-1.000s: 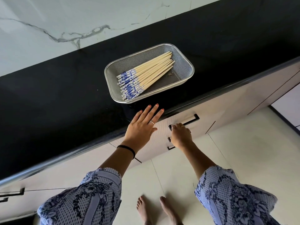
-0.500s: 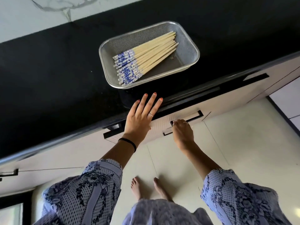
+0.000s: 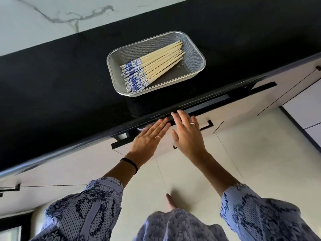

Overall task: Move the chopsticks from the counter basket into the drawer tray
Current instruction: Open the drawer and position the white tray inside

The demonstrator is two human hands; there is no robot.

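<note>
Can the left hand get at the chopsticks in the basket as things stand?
Probably yes: the left hand is open and empty at the counter edge, the basket has no lid, and nothing lies between it and the chopsticks.

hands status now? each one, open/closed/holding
Left hand: open, fingers flat, holding nothing, at the drawer front.
Right hand: open, fingers spread, holding nothing, off the handle.
</note>
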